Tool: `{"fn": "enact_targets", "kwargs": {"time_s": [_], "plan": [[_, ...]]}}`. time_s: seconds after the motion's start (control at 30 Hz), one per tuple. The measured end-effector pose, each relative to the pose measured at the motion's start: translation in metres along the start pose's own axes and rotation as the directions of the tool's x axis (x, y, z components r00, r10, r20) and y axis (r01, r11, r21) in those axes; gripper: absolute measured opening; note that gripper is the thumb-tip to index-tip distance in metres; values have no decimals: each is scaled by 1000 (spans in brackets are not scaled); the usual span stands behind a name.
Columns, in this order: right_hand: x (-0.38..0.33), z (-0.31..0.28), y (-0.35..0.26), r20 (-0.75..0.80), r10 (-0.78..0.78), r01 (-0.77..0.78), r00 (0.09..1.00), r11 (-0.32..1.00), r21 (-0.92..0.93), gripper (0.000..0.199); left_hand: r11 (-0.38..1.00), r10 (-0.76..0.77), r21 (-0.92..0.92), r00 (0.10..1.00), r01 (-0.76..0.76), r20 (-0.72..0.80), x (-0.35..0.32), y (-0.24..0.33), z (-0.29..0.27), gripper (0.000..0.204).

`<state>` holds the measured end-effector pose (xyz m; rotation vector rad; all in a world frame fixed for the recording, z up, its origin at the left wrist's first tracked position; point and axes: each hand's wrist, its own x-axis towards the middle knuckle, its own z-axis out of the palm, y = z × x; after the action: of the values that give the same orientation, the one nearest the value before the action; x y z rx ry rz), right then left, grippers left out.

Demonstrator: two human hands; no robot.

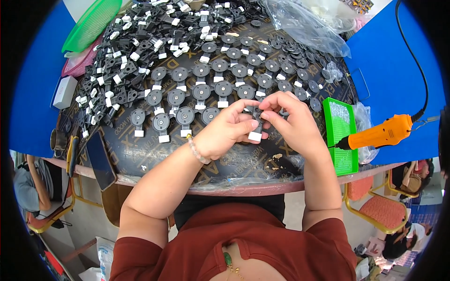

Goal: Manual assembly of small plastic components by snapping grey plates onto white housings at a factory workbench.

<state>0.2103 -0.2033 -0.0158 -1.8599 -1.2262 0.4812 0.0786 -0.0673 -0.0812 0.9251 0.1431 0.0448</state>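
Observation:
Between my hands, above the near part of the table, is a black plastic bracket with a white end (254, 136). My left hand (230, 125) pinches it from the left, thumb along its body. My right hand (289, 119) closes its thumb and fingers at the bracket's upper end; anything small inside that pinch is hidden. Just beyond my hands stand rows of similar black brackets with round discs (201, 91) on top and white ends toward me. A few of these pieces are partly covered by my fingers.
A heap of loose black and white brackets (126, 61) fills the far left, beside a green basket (89, 28). Loose black discs (293, 51) lie far right near plastic bags (309, 28). An orange electric screwdriver (382, 132) hangs over a green tray (344, 157) of small screws. A phone (100, 157) rests at left.

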Motion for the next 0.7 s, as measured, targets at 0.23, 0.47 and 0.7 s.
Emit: {"fn": "enact_targets", "kwargs": {"time_s": [0.23,0.47,0.7], "plan": [[14,-23,29,-400,-172,9,900,926,-377,8,999,-36,-30,999,36,-7,-5,5,3,42],[55,-82,97,-623,-254,-340,740,658,-672,16,999,-4,31,991,8,-137,-1,4,0,30],[122,-144,203,-630,303,-695,715,404,-595,30,998,55,40,988,-50,-146,-1,9,-4,26]]}}
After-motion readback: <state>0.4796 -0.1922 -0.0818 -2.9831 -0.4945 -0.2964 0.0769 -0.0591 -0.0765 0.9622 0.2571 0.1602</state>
